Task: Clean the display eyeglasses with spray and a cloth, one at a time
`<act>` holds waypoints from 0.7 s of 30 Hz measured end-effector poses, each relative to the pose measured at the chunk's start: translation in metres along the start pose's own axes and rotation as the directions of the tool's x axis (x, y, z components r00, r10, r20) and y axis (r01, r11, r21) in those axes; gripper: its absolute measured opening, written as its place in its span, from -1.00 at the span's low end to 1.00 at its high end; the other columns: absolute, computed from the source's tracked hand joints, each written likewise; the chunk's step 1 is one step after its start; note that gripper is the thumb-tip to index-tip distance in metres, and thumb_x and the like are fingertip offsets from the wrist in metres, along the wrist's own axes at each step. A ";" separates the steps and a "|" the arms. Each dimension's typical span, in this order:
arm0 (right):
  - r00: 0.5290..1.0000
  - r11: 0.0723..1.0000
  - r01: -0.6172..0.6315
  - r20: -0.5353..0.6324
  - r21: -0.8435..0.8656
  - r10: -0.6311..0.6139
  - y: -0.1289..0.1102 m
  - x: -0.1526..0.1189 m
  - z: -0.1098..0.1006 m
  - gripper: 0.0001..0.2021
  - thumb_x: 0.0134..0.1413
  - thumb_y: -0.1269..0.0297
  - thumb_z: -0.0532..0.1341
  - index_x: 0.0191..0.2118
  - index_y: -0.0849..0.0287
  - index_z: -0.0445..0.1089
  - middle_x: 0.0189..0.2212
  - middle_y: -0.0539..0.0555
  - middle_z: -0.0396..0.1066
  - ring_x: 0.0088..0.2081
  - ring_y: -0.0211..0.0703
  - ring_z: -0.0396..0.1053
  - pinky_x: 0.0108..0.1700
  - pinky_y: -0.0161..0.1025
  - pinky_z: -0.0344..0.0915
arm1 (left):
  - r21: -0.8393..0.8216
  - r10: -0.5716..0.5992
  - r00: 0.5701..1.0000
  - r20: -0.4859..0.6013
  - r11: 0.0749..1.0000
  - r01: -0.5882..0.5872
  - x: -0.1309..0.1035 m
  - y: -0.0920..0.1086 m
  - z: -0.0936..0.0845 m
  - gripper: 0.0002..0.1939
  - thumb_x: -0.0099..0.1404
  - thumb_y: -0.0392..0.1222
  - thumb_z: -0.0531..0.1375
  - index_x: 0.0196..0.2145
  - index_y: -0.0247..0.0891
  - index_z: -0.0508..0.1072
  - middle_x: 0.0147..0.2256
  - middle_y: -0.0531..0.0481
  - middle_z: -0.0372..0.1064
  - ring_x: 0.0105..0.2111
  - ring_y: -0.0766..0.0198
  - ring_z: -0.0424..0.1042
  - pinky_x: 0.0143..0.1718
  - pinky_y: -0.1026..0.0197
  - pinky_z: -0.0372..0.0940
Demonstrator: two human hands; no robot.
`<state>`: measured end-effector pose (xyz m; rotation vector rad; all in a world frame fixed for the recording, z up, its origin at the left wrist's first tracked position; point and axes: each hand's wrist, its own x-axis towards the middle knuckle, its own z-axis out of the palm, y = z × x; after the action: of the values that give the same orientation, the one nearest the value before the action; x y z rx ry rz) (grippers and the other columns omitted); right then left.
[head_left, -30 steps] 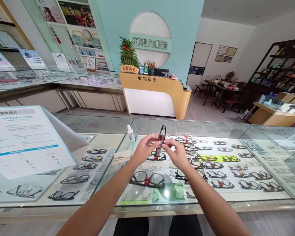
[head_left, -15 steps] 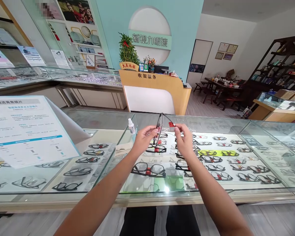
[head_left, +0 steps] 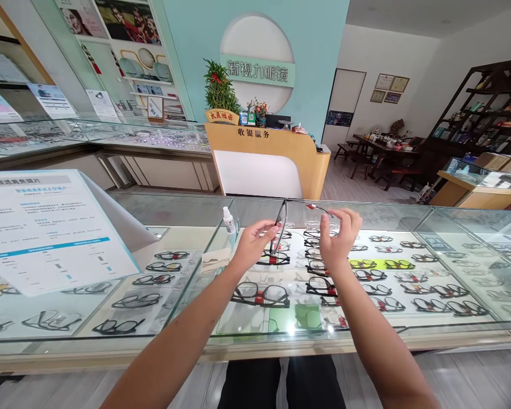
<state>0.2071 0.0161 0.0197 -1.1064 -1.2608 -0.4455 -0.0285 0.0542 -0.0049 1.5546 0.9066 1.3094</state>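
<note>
My left hand (head_left: 255,241) pinches a dark-framed pair of eyeglasses (head_left: 285,214) by its front, held edge-on above the glass counter. One temple stretches right, with a red tag (head_left: 311,206) on it. Around the tip of that temple my right hand (head_left: 339,237) is open, thumb and fingers apart; whether it touches the tip I cannot tell. Below my hands, under the glass, lie rows of spectacles, among them a large black pair (head_left: 260,295) with a red label at the bridge.
On the glass counter (head_left: 187,339) a white spray bottle (head_left: 229,220) stands left of my hands, near a small card (head_left: 215,260). A large printed sign (head_left: 59,227) leans at the left. Beyond the counter is a wooden cashier desk (head_left: 264,145) with a plant (head_left: 220,88).
My right hand has let go of the temple, opened and moved right. The temple now points further right and lies flatter. My left hand still holds the eyeglasses.
</note>
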 end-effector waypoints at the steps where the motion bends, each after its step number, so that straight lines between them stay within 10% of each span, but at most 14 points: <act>1: 0.999 0.999 0.043 -0.006 0.017 -0.043 -0.003 -0.003 0.000 -0.83 0.46 0.11 0.25 -0.09 0.06 0.51 -0.10 0.25 0.53 -0.02 0.19 0.46 0.11 0.15 0.32 | -0.006 -0.008 1.000 -0.009 1.000 0.008 0.000 0.000 0.000 -0.40 0.28 0.39 0.43 -0.06 -0.21 0.68 0.00 -0.19 0.69 -0.07 0.02 0.62 -0.05 0.04 0.54; 8: 0.899 0.970 0.075 0.406 0.230 -0.166 -0.023 -0.026 0.011 -0.80 0.45 0.16 0.26 0.08 0.06 0.43 -0.05 0.20 0.57 0.00 0.13 0.51 0.07 0.08 0.42 | 0.033 0.061 0.998 0.033 0.998 -0.062 -0.004 0.004 0.006 -0.51 0.32 0.28 0.42 -0.10 -0.21 0.71 -0.01 -0.20 0.66 -0.02 0.00 0.61 -0.05 0.06 0.55; 21: 0.903 0.975 -0.172 0.418 0.141 0.099 -0.014 -0.035 0.020 -0.26 0.25 0.25 0.26 0.50 0.13 0.12 0.29 0.37 0.42 0.15 0.22 0.47 0.26 0.26 0.42 | 0.067 0.082 0.993 0.088 0.994 -0.088 -0.011 0.004 0.014 -0.59 0.36 0.21 0.42 -0.08 -0.17 0.72 0.06 -0.21 0.62 0.12 -0.05 0.58 -0.07 0.09 0.56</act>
<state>0.1746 0.0165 -0.0078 -1.1640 -1.5424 0.0119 -0.0170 0.0403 -0.0059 1.7072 0.8494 1.2719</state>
